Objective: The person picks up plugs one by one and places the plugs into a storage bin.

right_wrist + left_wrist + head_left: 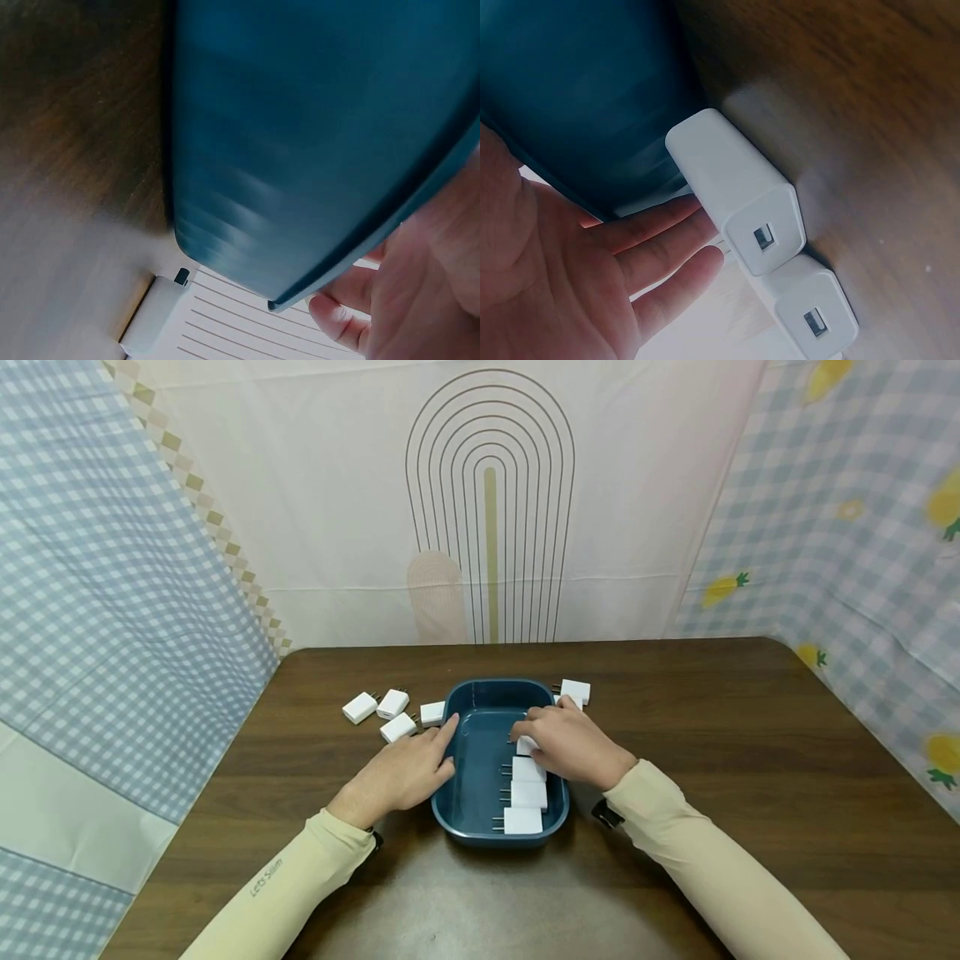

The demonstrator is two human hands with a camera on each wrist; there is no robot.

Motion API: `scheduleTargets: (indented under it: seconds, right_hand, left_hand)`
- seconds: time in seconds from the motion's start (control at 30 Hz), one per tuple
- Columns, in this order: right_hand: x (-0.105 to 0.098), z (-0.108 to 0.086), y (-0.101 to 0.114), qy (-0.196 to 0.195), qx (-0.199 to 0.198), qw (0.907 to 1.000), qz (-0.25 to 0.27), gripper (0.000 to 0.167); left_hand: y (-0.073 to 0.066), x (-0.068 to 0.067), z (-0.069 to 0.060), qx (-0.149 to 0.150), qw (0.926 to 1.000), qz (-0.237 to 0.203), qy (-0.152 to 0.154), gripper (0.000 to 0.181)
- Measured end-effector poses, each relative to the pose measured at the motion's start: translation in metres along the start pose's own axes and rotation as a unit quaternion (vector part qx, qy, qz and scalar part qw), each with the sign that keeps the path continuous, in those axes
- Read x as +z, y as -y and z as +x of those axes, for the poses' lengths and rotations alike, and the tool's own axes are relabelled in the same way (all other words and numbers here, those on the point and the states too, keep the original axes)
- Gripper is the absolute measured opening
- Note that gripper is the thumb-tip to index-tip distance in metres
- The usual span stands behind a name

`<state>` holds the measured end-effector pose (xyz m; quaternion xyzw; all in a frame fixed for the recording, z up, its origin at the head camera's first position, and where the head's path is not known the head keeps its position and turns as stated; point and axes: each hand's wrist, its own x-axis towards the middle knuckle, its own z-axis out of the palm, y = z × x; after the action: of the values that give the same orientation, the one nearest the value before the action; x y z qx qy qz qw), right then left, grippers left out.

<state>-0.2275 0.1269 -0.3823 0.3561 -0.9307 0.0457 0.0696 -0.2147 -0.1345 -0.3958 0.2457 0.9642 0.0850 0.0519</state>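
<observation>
Our right hand (568, 745) pinches a charger (527, 746) inside the tub (480, 768); our left hand (401, 774), thumb and forefinger apart, touches the tub.

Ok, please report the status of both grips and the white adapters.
Left grip touching blue tray, left side. Right grip pinching farthest adapter visible inside. Three adapters nearer, in row. No obstruction visible.

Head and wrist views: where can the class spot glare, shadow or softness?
Head view: glare pales the near tabletop, with shadow at the near edge of the blue tray; left wrist view: pale sheen beside a white charger; right wrist view: streaky highlights on the tray's outer wall, wood grain looking soft.
</observation>
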Motion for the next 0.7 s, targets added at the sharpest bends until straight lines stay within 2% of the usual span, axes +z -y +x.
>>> scheduleTargets:
  seconds: [0.3, 0.7]
  right_hand:
    - [0.0005, 0.0036, 0.0014, 0.021, 0.014, 0.9997, 0.007, 0.025]
    - [0.0033, 0.0044, 0.002, 0.017, 0.011, 0.9998, -0.007, 0.023]
  left_hand:
    - [-0.0005, -0.0006, -0.0005, -0.004, 1.0, -0.003, 0.004, 0.067]
    - [0.0005, 0.0001, 0.0005, -0.008, 0.9999, -0.004, 0.009, 0.067]
